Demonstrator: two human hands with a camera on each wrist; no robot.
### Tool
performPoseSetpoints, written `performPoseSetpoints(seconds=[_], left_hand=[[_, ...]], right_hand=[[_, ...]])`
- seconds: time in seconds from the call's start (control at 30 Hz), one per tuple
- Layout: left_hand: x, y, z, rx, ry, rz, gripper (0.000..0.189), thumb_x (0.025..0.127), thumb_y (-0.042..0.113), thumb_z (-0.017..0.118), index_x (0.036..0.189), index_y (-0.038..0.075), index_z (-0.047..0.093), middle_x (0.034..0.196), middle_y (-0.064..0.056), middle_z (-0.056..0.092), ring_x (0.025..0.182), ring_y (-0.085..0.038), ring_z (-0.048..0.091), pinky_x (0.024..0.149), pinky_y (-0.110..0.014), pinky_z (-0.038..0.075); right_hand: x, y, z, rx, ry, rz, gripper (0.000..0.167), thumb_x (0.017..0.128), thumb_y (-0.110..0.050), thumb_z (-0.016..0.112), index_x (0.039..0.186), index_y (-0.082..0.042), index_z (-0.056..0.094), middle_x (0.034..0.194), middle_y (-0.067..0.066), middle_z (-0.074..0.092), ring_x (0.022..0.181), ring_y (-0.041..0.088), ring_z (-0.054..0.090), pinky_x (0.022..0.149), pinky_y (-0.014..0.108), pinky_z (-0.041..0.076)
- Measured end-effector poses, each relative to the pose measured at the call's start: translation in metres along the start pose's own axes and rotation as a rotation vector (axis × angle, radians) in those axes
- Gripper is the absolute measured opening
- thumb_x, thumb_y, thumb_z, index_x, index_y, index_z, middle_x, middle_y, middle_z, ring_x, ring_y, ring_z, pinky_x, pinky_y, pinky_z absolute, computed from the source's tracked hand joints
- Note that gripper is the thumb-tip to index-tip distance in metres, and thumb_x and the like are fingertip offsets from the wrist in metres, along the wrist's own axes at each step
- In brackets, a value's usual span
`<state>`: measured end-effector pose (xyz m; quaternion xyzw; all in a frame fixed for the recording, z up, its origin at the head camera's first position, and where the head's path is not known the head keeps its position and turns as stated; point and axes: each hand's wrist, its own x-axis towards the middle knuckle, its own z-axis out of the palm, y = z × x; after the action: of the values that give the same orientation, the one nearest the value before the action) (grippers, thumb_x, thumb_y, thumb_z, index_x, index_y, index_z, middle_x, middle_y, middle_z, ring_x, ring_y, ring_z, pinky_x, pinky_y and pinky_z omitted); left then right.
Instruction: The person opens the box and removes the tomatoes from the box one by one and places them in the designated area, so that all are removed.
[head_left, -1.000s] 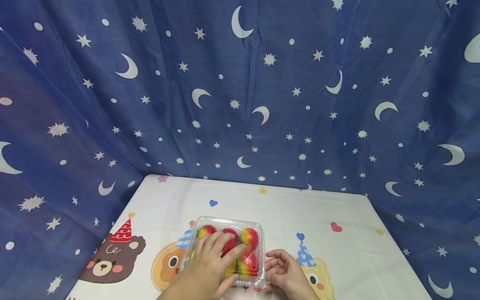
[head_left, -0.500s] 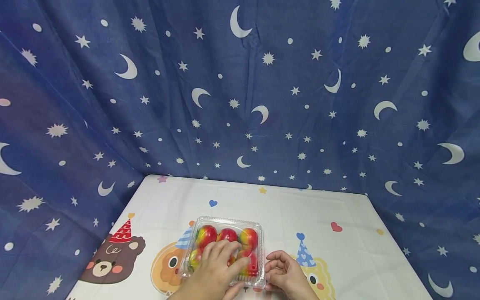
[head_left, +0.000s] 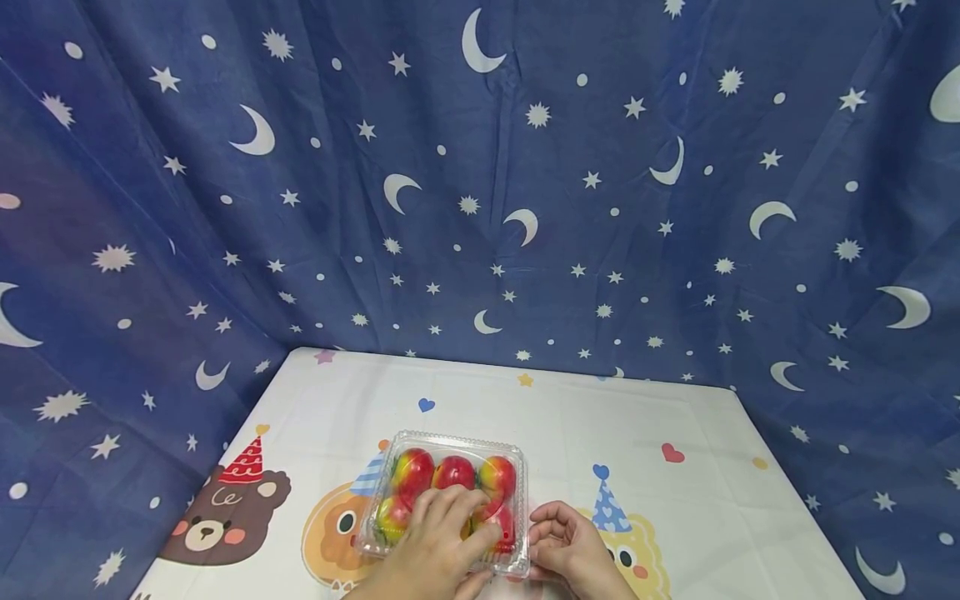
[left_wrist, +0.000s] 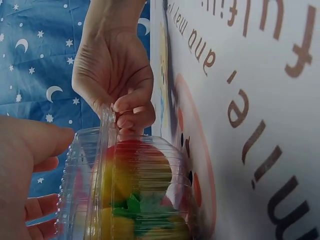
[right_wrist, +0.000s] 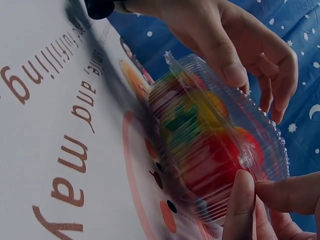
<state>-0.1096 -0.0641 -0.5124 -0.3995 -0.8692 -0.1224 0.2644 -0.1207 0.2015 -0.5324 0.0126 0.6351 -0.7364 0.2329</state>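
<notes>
A clear plastic clamshell container (head_left: 457, 440) sits near the table's front edge, its lid down over several red-and-yellow fruits (head_left: 453, 472) with green leaves. My left hand (head_left: 438, 537) lies over the front middle of the lid, fingers spread and gently bent, thumb toward the near rim. In the right wrist view the left hand (right_wrist: 220, 42) hovers close over the lid's top. At the container's right front corner, my right hand (head_left: 566, 546) pinches the rim between thumb and fingers. The left wrist view shows this right hand (left_wrist: 120, 70) at the rim's corner.
A white tablecloth (head_left: 570, 417) with cartoon animals, hearts and brown lettering covers the table. Blue curtains (head_left: 450, 208) with moons and stars hang behind and at both sides.
My left hand has drawn back toward the near edge and slightly right over the lid, uncovering more of the left fruits. The right hand and container stay nearly still.
</notes>
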Motion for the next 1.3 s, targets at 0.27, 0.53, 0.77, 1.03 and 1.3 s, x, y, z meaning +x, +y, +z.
performPoseSetpoints(seconds=[0.27, 0.53, 0.77, 1.03, 1.3], left_hand=[[0.0, 0.003, 0.004, 0.007, 0.006, 0.014, 0.043, 0.081, 0.047, 0.088, 0.115, 0.034, 0.064, 0.139, -0.001, 0.057, 0.133, -0.021, 0.047, 0.104, -0.045, 0.044], [-0.003, 0.01, 0.008, 0.007, 0.03, 0.022, 0.036, 0.081, 0.041, 0.089, 0.108, 0.035, 0.066, 0.137, 0.001, 0.056, 0.13, -0.019, 0.047, 0.102, -0.045, 0.044], [-0.004, 0.016, 0.011, 0.021, 0.0, 0.017, 0.03, 0.086, 0.037, 0.085, 0.109, 0.036, 0.065, 0.137, 0.002, 0.057, 0.13, -0.019, 0.049, 0.102, -0.044, 0.047], [-0.005, 0.017, 0.015, 0.022, 0.037, 0.067, 0.037, 0.077, 0.041, 0.091, 0.105, 0.034, 0.068, 0.13, 0.004, 0.058, 0.129, -0.019, 0.051, 0.099, -0.043, 0.047], [-0.005, 0.019, 0.017, 0.04, 0.038, 0.063, 0.029, 0.084, 0.048, 0.085, 0.101, 0.033, 0.068, 0.128, 0.006, 0.061, 0.128, -0.017, 0.053, 0.098, -0.042, 0.047]], right_hand=[[-0.002, -0.002, 0.001, 0.019, -0.02, 0.002, 0.035, 0.091, 0.007, 0.069, 0.12, -0.004, 0.055, 0.097, -0.001, 0.069, 0.082, 0.012, 0.069, 0.075, 0.028, 0.066], [-0.001, 0.0, 0.002, 0.039, -0.011, 0.012, 0.031, 0.091, 0.007, 0.07, 0.116, -0.005, 0.056, 0.097, -0.001, 0.069, 0.084, 0.011, 0.068, 0.077, 0.026, 0.065], [-0.001, 0.002, 0.002, 0.036, -0.015, 0.008, 0.03, 0.091, 0.005, 0.071, 0.115, -0.006, 0.056, 0.097, 0.0, 0.068, 0.084, 0.011, 0.068, 0.077, 0.026, 0.065], [-0.001, 0.002, 0.002, 0.026, -0.014, 0.002, 0.031, 0.089, 0.008, 0.07, 0.114, -0.004, 0.056, 0.097, 0.0, 0.068, 0.085, 0.011, 0.066, 0.078, 0.026, 0.065], [-0.001, 0.002, 0.001, 0.042, -0.03, -0.01, 0.032, 0.087, 0.009, 0.068, 0.114, -0.003, 0.055, 0.099, 0.001, 0.067, 0.084, 0.008, 0.065, 0.078, 0.024, 0.064]])
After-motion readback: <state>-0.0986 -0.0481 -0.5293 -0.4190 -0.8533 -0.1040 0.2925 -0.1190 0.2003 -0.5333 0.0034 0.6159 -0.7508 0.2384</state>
